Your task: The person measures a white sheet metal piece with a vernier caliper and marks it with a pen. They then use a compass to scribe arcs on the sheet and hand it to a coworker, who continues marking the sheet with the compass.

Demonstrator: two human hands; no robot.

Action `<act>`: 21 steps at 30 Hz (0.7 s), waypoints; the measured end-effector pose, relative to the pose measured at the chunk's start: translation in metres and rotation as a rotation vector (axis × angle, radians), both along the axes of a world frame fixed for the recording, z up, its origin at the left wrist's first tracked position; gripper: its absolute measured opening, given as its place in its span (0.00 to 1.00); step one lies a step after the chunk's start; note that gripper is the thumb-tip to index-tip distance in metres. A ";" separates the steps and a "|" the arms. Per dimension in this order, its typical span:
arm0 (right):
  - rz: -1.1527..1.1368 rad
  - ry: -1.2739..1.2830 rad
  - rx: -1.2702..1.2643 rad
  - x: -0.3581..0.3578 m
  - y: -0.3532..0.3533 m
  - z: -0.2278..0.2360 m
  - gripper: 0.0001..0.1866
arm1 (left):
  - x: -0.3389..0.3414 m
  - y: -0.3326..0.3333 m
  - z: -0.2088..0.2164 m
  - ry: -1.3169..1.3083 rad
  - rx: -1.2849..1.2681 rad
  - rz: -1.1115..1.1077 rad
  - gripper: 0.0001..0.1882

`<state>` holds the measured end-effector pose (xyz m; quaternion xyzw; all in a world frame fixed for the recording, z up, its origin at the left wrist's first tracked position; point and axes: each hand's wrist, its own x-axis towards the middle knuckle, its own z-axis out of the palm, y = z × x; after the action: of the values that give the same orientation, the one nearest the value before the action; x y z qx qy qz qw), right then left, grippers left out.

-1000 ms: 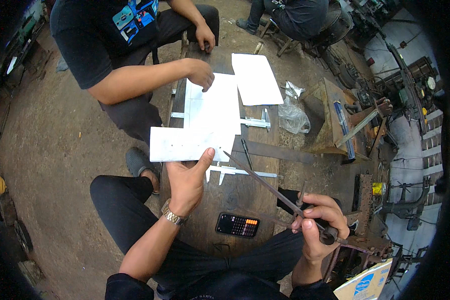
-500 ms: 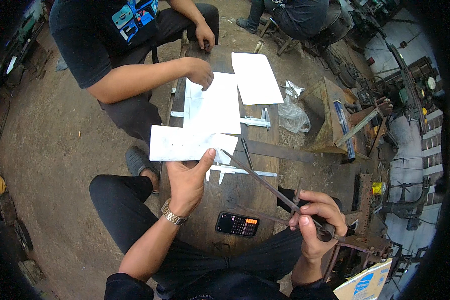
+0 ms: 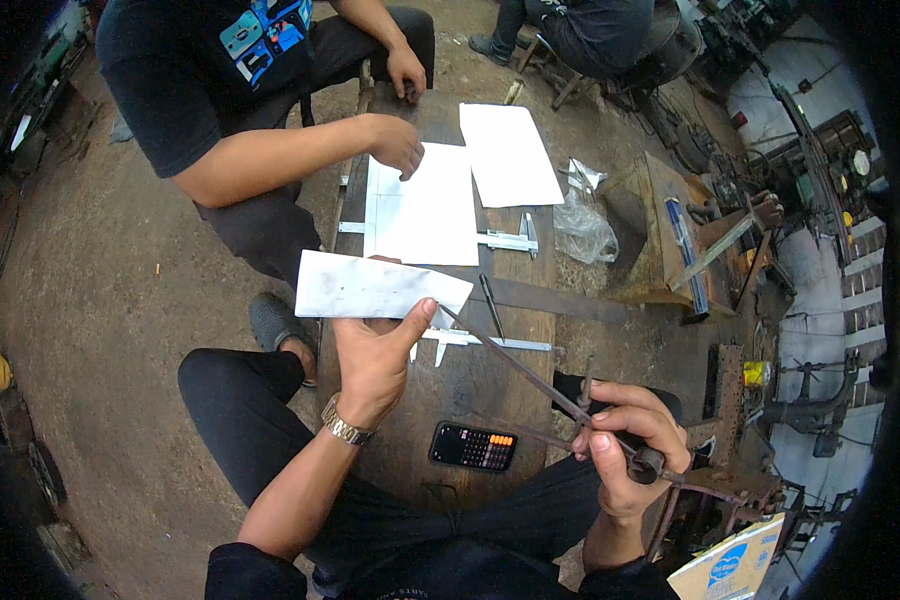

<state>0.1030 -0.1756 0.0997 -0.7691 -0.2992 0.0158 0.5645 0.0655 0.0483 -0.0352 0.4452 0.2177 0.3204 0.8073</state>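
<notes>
Metal dividers, slender-legged: right fingers | bent white paper: left fingers

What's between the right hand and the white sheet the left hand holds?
In the head view, a metal tool in the right hand points one thin leg toward the white sheet, over a caliper on the table.

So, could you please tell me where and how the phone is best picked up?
Probably by the left end of the phone, from the left, pinching its long edges: it lies flat, screen up, lengthwise left to right, and the metal tool in the right hand passes near its far right corner.
</notes>
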 end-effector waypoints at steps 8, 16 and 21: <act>-0.106 0.124 0.219 0.011 -0.016 -0.008 0.09 | 0.000 0.001 -0.005 0.070 0.002 0.043 0.33; -0.141 0.357 0.652 0.048 -0.052 -0.040 0.13 | -0.001 -0.001 -0.004 0.058 0.022 0.023 0.37; -0.117 0.505 0.882 0.057 -0.068 -0.049 0.13 | -0.002 -0.002 0.004 0.034 0.013 -0.030 0.38</act>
<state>0.1604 -0.2438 0.0510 -0.4452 -0.0881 0.0417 0.8901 0.0634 0.0460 -0.0317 0.4589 0.2228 0.3017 0.8054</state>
